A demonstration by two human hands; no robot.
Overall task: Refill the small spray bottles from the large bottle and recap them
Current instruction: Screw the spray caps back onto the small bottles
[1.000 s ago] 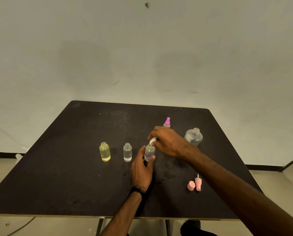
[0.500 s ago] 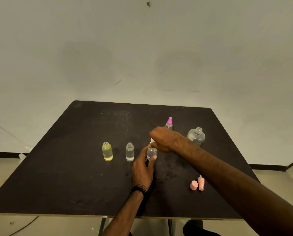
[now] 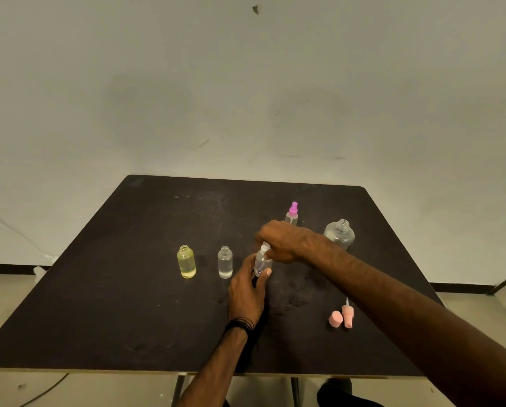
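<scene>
Dark square table point(image 3: 105, 304) against a bare pale wall; head view only. My left hand point(image 3: 246, 292) wraps the base of the small clear spray bottle point(image 3: 262, 263) to keep it upright and stop it turning, while my right hand point(image 3: 284, 240) pinches its white spray cap point(image 3: 265, 247) from above, apparently screwing it on. Uncapped yellow bottle point(image 3: 186, 262) and clear bottle point(image 3: 225, 262) stand left awaiting caps; pink sprayer head point(image 3: 348, 315) and pink cap point(image 3: 335, 318) lie near right; open large bottle point(image 3: 339, 235) and purple-capped bottle point(image 3: 292, 215) stand behind.

Black table point(image 3: 128, 289), yellow bottle point(image 3: 186, 262), clear bottle point(image 3: 225, 262), purple sprayer point(image 3: 293, 208), pink cap point(image 3: 335, 319), pink sprayer point(image 3: 348, 315), black wristband point(image 3: 241, 324)
</scene>
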